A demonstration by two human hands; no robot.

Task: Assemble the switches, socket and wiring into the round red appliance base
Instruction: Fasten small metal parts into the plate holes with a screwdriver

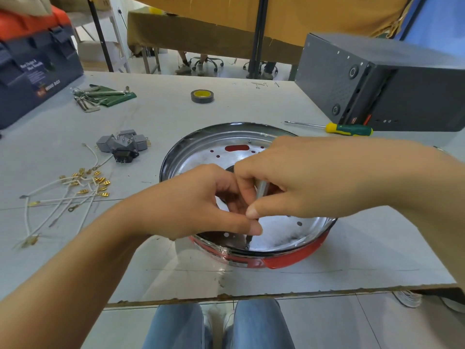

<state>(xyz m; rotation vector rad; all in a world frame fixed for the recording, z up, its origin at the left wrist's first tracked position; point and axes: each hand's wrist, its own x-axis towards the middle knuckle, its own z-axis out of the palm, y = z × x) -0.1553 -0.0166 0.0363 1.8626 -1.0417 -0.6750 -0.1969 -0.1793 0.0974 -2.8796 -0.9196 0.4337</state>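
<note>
Both hands, left hand (pixel 201 205) and right hand (pixel 302 180), pinch a slim metal tool (pixel 260 191) inside the round red appliance base (pixel 289 258) near the desk's front edge, while grey switches (pixel 120 143), black socket (pixel 125 155) and white wires (pixel 63 197) lie uninstalled toward the left edge.

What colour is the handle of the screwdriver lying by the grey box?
Green and yellow screwdriver handle, head view.
</note>
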